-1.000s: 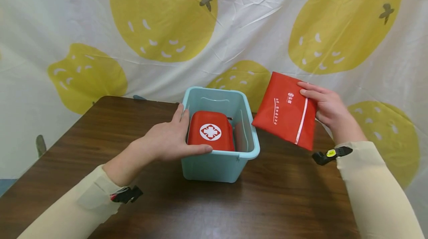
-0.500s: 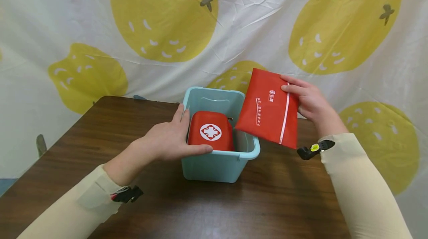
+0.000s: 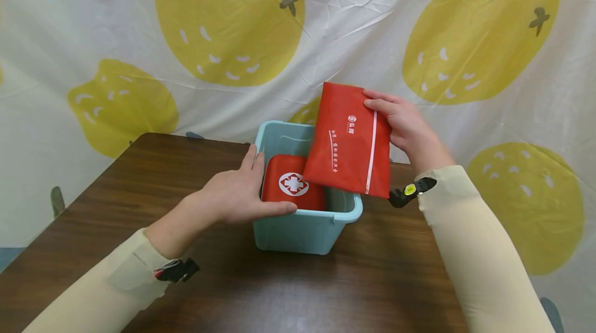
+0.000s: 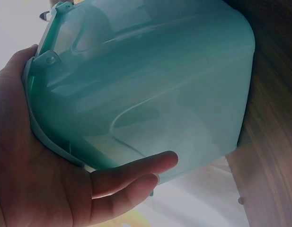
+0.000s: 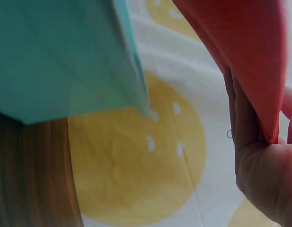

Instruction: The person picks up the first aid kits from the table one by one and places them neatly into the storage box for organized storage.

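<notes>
A light blue plastic bin [image 3: 294, 235] stands upright on the table. Inside it lies a red first-aid case [image 3: 289, 188] with a white cross emblem. My left hand [image 3: 228, 196] rests against the bin's left side, its thumb lying along the near rim. In the left wrist view the fingers [image 4: 136, 170] extend fairly straight beside the outer wall. Between thumb and fingers, my right hand [image 3: 404, 125] pinches a flat red pouch [image 3: 346, 141] with white lettering and a pale stripe. The pouch hangs tilted above the bin's right part, hiding some of the case and rim.
The dark wood table [image 3: 205, 276] extends around the bin. Behind it hangs a white cloth [image 3: 354, 23] printed with yellow fruit. A black strap [image 3: 179, 271] is on the left wrist, and another strap [image 3: 410, 191] is on the right.
My right hand has carried the red pouch leftward and slightly up, from beside the bin to over it. The left hand, bin and first-aid case have stayed in place.
</notes>
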Available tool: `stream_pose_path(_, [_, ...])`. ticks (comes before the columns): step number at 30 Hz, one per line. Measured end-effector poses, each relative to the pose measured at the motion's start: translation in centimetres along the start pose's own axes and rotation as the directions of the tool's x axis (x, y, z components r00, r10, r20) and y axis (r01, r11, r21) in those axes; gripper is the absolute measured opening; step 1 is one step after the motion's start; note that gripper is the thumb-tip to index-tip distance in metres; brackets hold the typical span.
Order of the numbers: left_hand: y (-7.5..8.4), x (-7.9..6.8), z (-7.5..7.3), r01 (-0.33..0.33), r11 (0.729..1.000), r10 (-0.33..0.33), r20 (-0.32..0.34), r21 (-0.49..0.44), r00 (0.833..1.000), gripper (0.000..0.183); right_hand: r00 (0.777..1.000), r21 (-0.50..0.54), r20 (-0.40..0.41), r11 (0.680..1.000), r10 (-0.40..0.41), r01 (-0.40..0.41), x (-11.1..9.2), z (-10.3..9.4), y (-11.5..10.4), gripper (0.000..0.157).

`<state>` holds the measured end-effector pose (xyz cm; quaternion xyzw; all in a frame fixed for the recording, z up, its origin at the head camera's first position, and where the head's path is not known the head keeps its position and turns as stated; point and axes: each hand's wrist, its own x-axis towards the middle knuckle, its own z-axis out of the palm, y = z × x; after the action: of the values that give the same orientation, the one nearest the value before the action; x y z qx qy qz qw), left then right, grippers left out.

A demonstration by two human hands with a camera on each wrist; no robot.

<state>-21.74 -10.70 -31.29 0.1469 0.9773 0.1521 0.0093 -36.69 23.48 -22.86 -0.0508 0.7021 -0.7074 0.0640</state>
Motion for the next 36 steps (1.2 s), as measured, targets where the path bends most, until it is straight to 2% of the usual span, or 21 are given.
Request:
stream_pose_path(4, [0.1, 0.1, 0.0, 0.001, 1.000, -0.001, 0.010, -0.003, 1.000, 0.138, 1.000, -0.020, -0.019, 1.000, -0.004, 0.004, 0.4, 1.7, -0.2, 0.050])
stream_pose_path(12, [0.1, 0.2, 0.0, -0.005, 1.000, 0.006, 0.029, -0.016, 1.000, 0.140, 1.000, -0.033, -0.003, 0.999, -0.003, 0.003, 1.3, 4.4, 0.0, 0.045])
stream_pose_path(23, [0.2, 0.2, 0.0, -0.008, 1.000, 0.009, 0.042, -0.016, 0.999, 0.140, 1.000, -0.027, 0.011, 1.000, -0.006, 0.006, 2.1, 7.0, 0.0, 0.042])
stream_pose_path(36, [0.5, 0.3, 0.0, -0.001, 1.000, 0.003, 0.044, -0.030, 0.999, 0.139, 0.998, -0.085, 0.021, 0.995, 0.059, -0.057, 2.5, 9.9, 1.3, 0.040])
